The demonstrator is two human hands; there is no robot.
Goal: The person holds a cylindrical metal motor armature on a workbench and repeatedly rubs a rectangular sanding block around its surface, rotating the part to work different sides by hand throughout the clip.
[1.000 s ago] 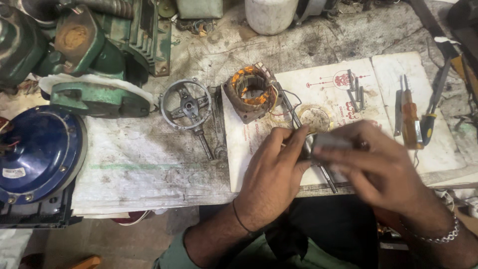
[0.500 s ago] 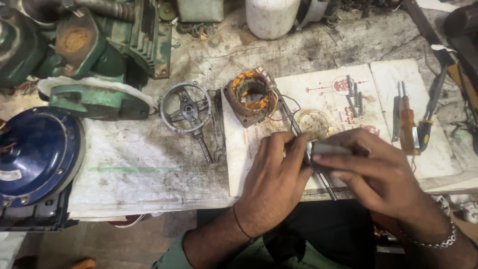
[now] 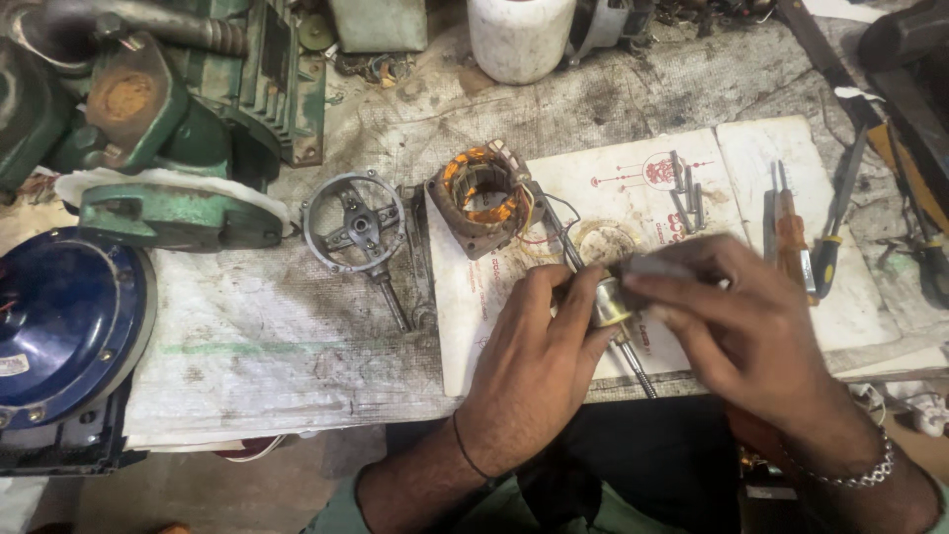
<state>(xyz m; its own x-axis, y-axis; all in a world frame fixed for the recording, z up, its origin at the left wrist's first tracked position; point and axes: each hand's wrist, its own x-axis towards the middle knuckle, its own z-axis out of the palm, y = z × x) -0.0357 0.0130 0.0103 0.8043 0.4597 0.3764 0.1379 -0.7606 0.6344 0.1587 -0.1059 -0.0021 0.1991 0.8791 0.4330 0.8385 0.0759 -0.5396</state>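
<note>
two hands meet over the grimy, cloth-covered surface (image 3: 247, 356), low and right of centre. the left hand (image 3: 534, 366) has its grip pinched round a small metal rotor (image 3: 608, 300), a dull, silvery cylinder with a brassy sheen, its thin threaded shaft poking down and right below the fingers. the right hand (image 3: 736, 331) has its fingers pressed flat on a grey, blurred strip (image 3: 657, 265) lying over the top of the rotor; what that strip is made of, can't tell. rotor sits just above a stained white card (image 3: 613, 198) with red print. just up-left on the card's corner, a squarish stator (image 3: 479, 198) with glossy orange copper windings. left of it, a round cast-metal end cover (image 3: 353, 229) with four spokes. far left, a domed blue housing (image 3: 64, 321), smooth and shiny. to the right, an orange-handled screwdriver (image 3: 791, 232) lies on the card.
</note>
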